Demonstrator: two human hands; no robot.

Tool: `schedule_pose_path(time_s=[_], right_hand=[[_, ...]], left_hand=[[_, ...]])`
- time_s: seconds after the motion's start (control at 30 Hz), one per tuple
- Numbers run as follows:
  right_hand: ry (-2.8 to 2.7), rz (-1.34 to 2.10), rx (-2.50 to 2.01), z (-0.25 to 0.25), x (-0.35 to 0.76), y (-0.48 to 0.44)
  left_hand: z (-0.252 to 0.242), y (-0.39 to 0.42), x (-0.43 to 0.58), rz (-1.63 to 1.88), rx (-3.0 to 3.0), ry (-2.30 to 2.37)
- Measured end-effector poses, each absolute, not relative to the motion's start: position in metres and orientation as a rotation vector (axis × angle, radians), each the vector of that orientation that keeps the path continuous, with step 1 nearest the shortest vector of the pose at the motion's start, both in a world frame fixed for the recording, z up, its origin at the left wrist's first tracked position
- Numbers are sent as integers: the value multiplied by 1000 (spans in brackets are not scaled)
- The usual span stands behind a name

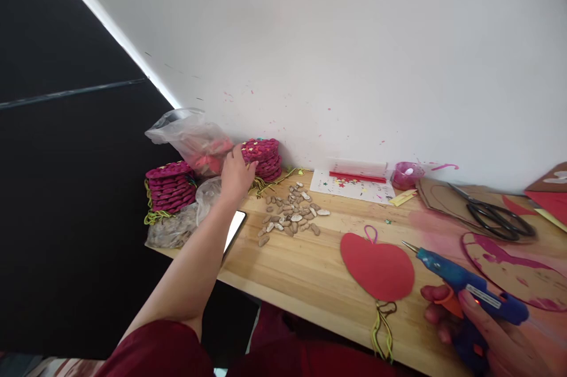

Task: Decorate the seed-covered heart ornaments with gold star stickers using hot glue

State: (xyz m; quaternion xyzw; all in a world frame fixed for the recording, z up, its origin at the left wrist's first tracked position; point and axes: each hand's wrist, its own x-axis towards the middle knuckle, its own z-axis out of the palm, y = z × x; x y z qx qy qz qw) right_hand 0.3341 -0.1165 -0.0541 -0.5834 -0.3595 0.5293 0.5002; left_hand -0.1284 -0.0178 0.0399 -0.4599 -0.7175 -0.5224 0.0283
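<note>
In our right hand the grip is wrapped round the glue gun, near the red heart on the counter, while our left hand touches the pink stack — whether grasping it, we cannot tell.

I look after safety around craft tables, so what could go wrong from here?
The glue gun in the right hand points its nozzle toward the red heart; if hot, it might drip there. The left hand, at the magenta stack by the wall, might tip it. The phone, beside the left forearm, could get nudged.
</note>
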Motion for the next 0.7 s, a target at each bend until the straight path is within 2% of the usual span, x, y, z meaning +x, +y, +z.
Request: schedule_pose_path(time_s=[0.1, 0.3, 0.47, 0.7], right_hand=[[-813, 1361, -1406, -53, 334, -118], [-825, 1418, -1260, -49, 330, -121], [-904, 1449, -1207, -46, 331, -123], [-896, 1447, -1174, -45, 329, -124]], left_hand=[[24, -40, -92, -1216, -1832, -1950], [-25, -90, -6, -1059, -2307, -1773], [-50, -111, 27, -1151, -2491, -1718], [-62, -109, 23, -1170, -2505, -1771]])
